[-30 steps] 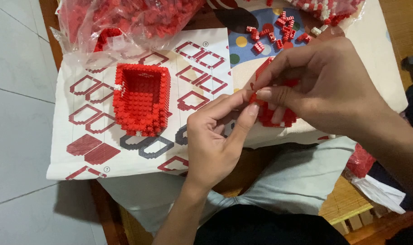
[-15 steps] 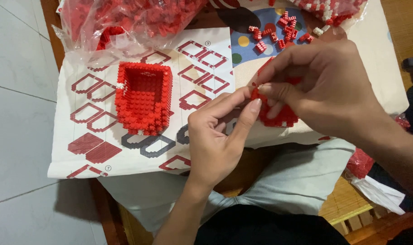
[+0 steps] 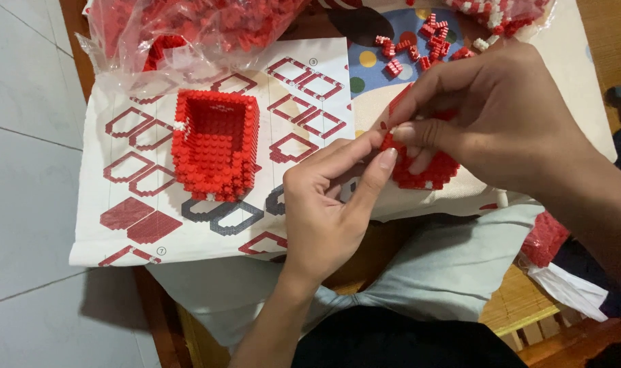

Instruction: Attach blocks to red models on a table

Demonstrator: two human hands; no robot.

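Observation:
My right hand (image 3: 501,116) grips a small flat red brick piece (image 3: 426,170) from above, with its lower edge showing under my fingers. The thumb and forefinger of my left hand (image 3: 331,204) pinch the left edge of the same piece, where a tiny brick may sit between the fingertips; I cannot tell. A hollow red brick box (image 3: 214,144) with an open top stands to the left on the printed instruction sheet (image 3: 140,232), apart from both hands.
Clear plastic bags of red bricks (image 3: 188,31) lie at the top left and another bag (image 3: 508,13) at the top right. Several loose red bricks (image 3: 426,41) lie on a spotted cloth. A small red bag (image 3: 546,238) hangs at the right. Grey floor tiles lie on the left.
Both hands stay together on the red piece with only slight finger shifts. The box and sheet have not moved.

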